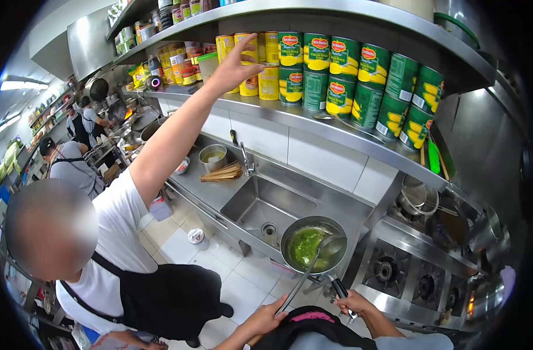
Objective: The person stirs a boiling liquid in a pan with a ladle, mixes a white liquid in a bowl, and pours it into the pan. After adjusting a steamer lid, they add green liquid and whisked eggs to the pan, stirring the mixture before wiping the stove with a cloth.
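Note:
My left hand (265, 318) is closed around the long handle of a metal ladle (300, 284). The ladle's bowl rests in the pan (287, 234), over chopped green food in liquid (306, 244). With my right hand (355, 303) I grip the pan's black handle (339, 287). The pan sits level beside the sink (237, 205), overlapping its right front corner in this view. To my left, a co-worker (109, 233) in a white shirt and black apron raises an open hand (234, 71) in front of the yellow cans (268, 83) on the shelf.
Green corn cans (316, 53) stand in two layers on the steel shelf (231, 104). A gas stove (389, 269) is at the right; flame shows at its far edge. A pot (213, 166) and wooden sticks (224, 173) lie left of the tap (246, 160). More people (74, 166) work farther back.

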Demonstrator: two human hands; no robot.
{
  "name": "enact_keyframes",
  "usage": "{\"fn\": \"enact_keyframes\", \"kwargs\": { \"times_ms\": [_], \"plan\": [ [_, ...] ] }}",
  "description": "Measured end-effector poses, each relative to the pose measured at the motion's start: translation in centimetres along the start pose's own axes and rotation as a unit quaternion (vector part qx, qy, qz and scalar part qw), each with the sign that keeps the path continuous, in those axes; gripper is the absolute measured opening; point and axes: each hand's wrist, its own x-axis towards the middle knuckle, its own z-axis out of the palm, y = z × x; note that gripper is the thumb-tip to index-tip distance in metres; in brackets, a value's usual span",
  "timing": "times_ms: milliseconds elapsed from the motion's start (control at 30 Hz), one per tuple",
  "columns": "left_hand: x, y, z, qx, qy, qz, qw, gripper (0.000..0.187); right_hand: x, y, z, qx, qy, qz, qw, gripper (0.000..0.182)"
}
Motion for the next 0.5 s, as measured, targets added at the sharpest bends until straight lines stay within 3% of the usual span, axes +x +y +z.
{"fn": "enact_keyframes", "kwargs": {
  "times_ms": [33,67,300,433,467,500],
  "plan": [
    [10.4,-2.6,-4.1,-0.004,0.025,0.087,0.996,0.086,0.9,-0.2,0.2,0.008,0.009,0.006,1.0,0.021],
    [12.0,-3.4,-3.8,0.051,0.017,0.088,0.995,0.09,1.6,-0.6,0.6,0.017,0.009,0.005,1.0,0.02],
    [16.1,-4.4,-1.1,0.074,-0.007,0.074,0.994,0.095,5.0,-3.2,3.0,0.045,0.0,0.003,0.999,0.018],
    [17.6,-4.2,-0.4,0.054,0.025,0.086,0.995,0.078,8.1,-3.1,2.5,0.049,-0.019,0.022,0.998,0.022],
    [12.5,-4.8,1.3,0.031,0.014,0.049,0.998,0.073,8.8,-3.3,2.5,0.009,-0.007,0.013,1.0,0.022],
    [0.5,-5.4,5.1,0.024,-0.029,-0.043,0.998,0.068,9.2,-3.3,2.5,-0.031,0.003,0.008,0.999,0.022]
  ]
}}
